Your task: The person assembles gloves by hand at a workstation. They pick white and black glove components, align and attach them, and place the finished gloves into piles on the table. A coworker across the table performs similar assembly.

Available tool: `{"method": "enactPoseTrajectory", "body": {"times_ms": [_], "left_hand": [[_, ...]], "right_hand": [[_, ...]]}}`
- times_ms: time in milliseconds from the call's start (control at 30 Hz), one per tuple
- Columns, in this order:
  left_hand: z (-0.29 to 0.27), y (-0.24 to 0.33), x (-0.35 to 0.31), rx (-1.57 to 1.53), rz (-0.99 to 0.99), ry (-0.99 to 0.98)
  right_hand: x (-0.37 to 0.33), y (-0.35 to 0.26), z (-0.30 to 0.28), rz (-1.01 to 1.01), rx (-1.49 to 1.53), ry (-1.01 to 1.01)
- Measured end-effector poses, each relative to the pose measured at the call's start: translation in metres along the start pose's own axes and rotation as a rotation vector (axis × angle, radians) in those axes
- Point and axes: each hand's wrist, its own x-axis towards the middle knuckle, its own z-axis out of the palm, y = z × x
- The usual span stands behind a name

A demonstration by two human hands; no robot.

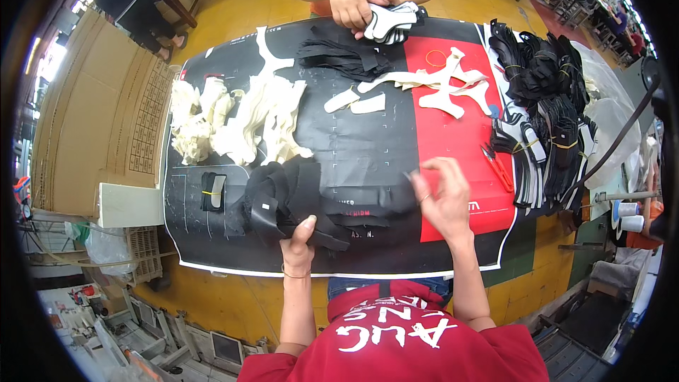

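Observation:
My left hand [298,246] is closed on a thick stack of black fabric pieces [283,194], the thumb pressing on the near edge. The stack fans out above the black part of the table cover [353,141]. To the right, my right hand [444,194] is raised over the edge of the red part [460,219], thumb and curled fingers apart. Its fingertips are slightly blurred, and I see nothing held in them. More dark pieces [361,216] lie between my hands, hard to make out against the black cover. A small banded black bundle [212,191] rests left of the stack.
Cream fabric pieces [247,120] are heaped at the left; others [445,88] lie on the red part. Red-handled snips [498,168] lie near banded black bundles [555,127] on the right. Across the table, a person's hands [357,7] hold white-and-black pieces [392,22]. A cardboard box [99,113] stands left.

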Motion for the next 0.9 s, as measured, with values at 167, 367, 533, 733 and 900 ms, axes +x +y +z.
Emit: {"method": "enactPoseTrajectory", "body": {"times_ms": [167, 367, 533, 733, 900], "left_hand": [[-0.001, -0.014, -0.001, -0.164, -0.002, -0.212], [0.019, 0.001, 0.006, -0.326, -0.081, -0.247], [0.024, 0.007, 0.005, -0.673, -0.127, -0.391], [0.023, 0.005, 0.003, -0.813, -0.075, -0.533], [-0.001, 0.044, 0.006, -0.432, 0.05, -0.409]], "right_hand": [[-0.006, -0.019, 0.01, 0.218, 0.711, -0.499], [-0.005, -0.019, 0.023, 0.113, 0.463, -0.586], [-0.016, -0.016, 0.018, 0.429, 1.13, -0.806], [-0.031, 0.003, 0.033, 0.666, 1.44, -0.423], [-0.04, 0.055, -0.001, 0.59, 1.128, 0.263]]}}
